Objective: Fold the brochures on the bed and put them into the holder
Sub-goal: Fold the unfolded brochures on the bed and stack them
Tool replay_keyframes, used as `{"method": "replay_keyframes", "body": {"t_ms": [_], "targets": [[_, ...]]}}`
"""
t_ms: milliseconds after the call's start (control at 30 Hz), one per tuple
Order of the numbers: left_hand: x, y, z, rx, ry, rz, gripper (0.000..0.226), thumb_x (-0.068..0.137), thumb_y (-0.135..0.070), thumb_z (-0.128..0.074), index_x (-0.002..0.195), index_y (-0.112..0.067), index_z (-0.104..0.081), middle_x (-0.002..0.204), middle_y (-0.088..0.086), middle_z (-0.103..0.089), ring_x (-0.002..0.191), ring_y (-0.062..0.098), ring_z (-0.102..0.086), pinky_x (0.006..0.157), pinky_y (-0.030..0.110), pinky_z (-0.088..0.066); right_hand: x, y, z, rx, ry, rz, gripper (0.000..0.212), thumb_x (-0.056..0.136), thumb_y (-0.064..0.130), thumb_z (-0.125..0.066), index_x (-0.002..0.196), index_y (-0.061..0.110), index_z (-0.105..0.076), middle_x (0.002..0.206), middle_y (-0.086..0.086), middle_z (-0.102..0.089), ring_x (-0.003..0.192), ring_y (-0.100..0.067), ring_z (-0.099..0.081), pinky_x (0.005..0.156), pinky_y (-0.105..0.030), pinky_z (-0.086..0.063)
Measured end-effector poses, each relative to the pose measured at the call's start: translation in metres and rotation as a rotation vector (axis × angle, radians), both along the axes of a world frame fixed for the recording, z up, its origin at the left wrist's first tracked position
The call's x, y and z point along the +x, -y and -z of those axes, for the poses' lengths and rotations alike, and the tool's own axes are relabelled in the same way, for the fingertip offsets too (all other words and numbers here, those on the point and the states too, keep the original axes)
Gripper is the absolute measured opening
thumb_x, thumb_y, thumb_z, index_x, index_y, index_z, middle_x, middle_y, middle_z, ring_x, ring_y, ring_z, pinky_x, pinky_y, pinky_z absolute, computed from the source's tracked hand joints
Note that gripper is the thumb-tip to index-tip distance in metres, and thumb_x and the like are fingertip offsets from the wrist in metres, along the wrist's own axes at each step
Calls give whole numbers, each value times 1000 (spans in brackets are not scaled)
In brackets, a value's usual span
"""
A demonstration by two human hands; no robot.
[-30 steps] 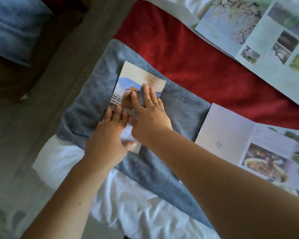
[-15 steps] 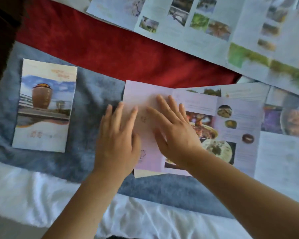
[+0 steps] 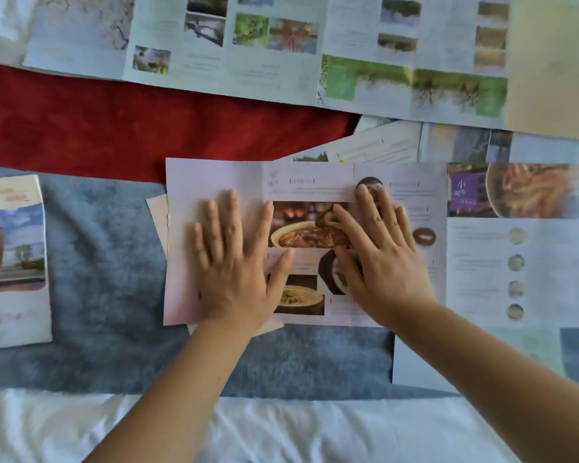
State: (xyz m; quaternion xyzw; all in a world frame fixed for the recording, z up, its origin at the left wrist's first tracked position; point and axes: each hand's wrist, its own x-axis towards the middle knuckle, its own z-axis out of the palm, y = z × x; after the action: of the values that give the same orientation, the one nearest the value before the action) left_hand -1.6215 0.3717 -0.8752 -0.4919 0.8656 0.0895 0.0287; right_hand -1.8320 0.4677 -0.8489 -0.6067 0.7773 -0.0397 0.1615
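An unfolded pale-pink food brochure (image 3: pixel 308 182) lies flat on the grey blanket (image 3: pixel 107 262) in the middle of the view. My left hand (image 3: pixel 234 262) rests on its blank left panel with fingers straight and spread. My right hand (image 3: pixel 381 259) lies flat on the panels with dish photos, fingers straight. A folded brochure (image 3: pixel 10 262) with a brown jar on its cover sits at the left edge. A long unfolded brochure (image 3: pixel 274 51) with landscape photos stretches across the top. No holder is in view.
A red blanket (image 3: pixel 147 128) runs between the top brochure and the grey one. White sheet (image 3: pixel 281 429) fills the near edge. More open brochure pages (image 3: pixel 482 148) lie at the right, partly under the pink one. A cream sheet corner (image 3: pixel 157 212) pokes out beneath it.
Both hands left the folded jar brochure and moved right onto the pink food brochure. Since half a second ago they slid further right across its panels, and the view followed.
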Motion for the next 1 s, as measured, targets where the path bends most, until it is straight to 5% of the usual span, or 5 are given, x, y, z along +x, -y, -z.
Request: {"method": "replay_keyframes", "body": {"t_ms": [233, 467, 700, 1000], "targets": [[0, 1, 8, -55, -104, -1, 71, 100, -63, -30, 163, -31, -24, 172, 13, -6, 158, 38, -1, 123, 64, -8, 9, -4, 20, -34, -128, -15, 65, 109, 52, -17, 166, 23, -15, 174, -12, -1, 160, -33, 3, 129, -53, -7], [-1, 2, 0, -19, -80, -23, 71, 98, -62, -34, 162, -31, -28, 172, 14, -8, 158, 39, -4, 123, 63, -10, 8, -3, 23, -37, -167, -11, 66, 108, 54, -21, 166, 24, -15, 174, -11, 0, 161, -31, 4, 129, -52, -7], [8, 32, -23, 15, 78, -51, 90, 89, -84, -23, 164, -36, -7, 172, 15, 4, 157, 43, 5, 124, 60, 8, 5, -2, 19, -55, -128, -2, 70, 106, 60, -23, 166, 24, -19, 174, -10, -5, 161, -29, 3, 129, -51, -6], [14, 43, -26, 171, 40, -105, 101, 84, -90, -13, 164, -31, 6, 170, 12, 20, 155, 38, 19, 124, 59, 9, 11, -2, 18, -4, -166, -16, 79, 104, 67, -15, 167, 20, -9, 173, -14, 4, 160, -34, 8, 129, -55, -4]]}}
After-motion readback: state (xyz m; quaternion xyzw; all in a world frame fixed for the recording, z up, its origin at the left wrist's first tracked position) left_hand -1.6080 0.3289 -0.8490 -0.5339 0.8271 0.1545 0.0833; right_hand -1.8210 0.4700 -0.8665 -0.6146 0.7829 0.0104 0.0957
